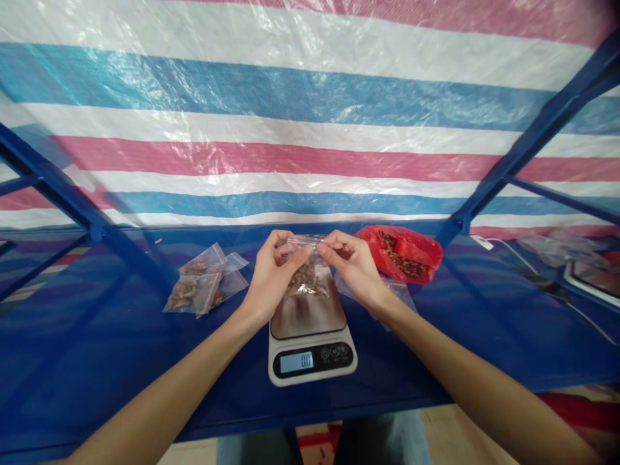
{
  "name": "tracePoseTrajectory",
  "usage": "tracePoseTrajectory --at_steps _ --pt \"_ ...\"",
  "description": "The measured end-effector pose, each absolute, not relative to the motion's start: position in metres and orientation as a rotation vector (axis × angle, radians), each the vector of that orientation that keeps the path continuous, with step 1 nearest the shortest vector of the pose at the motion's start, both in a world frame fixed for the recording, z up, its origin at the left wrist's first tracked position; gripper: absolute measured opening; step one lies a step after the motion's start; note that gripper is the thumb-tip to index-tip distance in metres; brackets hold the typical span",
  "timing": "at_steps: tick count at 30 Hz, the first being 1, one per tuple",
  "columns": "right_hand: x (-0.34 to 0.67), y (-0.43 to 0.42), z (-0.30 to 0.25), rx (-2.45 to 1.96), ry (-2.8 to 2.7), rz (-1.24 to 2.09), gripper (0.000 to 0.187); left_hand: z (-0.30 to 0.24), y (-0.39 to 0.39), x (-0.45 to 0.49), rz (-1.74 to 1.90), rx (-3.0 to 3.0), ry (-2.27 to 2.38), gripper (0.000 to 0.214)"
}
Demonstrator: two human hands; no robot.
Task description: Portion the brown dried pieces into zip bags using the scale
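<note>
Both hands pinch the top edge of a small clear zip bag with brown dried bits inside. My left hand grips its left side near the seal, and my right hand grips the right side. The bag hangs over the steel plate of a white kitchen scale, whose display reads 0.0. Right of my right hand sits an open red plastic bag holding more of the brown bits. Clear flat bags lie partly hidden under my right wrist.
Several filled zip bags lie in a pile on the left of the blue shelf. Blue metal posts rise on either side, with a striped plastic sheet behind. A white cable and crumpled clear plastic lie at right.
</note>
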State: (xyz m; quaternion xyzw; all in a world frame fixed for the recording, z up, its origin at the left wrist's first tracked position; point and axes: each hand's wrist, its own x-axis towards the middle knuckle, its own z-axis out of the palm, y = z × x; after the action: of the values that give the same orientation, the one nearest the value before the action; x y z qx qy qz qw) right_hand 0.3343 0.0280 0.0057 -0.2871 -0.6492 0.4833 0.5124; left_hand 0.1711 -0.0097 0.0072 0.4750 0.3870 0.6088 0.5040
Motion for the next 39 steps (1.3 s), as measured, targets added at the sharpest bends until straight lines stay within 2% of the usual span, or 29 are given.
tracePoseTrajectory --at_steps 4,7,9,12,20,39 --pt "0.344 0.025 -0.002 -0.730 -1.412 1.150 0.032 0.004 -0.017 0.169 1.346 1.160 0.908 0.048" --pt "0.344 0.020 -0.003 -0.728 -1.338 1.215 0.030 0.004 -0.020 0.168 1.319 1.223 0.971 0.034" --pt "0.343 0.017 -0.002 -0.730 -1.353 1.216 0.030 0.005 -0.021 0.168 1.362 1.279 1.022 0.028" --pt "0.342 0.016 -0.001 -0.743 -1.408 1.192 0.030 0.007 -0.023 0.167 1.446 1.325 1.086 0.034" --pt "0.341 0.010 0.003 -0.770 -1.402 1.179 0.033 0.006 -0.027 0.169 1.585 1.382 1.152 0.031" --pt "0.339 -0.003 0.006 -0.663 -1.586 1.302 0.035 0.008 -0.030 0.169 1.347 1.556 1.058 0.029"
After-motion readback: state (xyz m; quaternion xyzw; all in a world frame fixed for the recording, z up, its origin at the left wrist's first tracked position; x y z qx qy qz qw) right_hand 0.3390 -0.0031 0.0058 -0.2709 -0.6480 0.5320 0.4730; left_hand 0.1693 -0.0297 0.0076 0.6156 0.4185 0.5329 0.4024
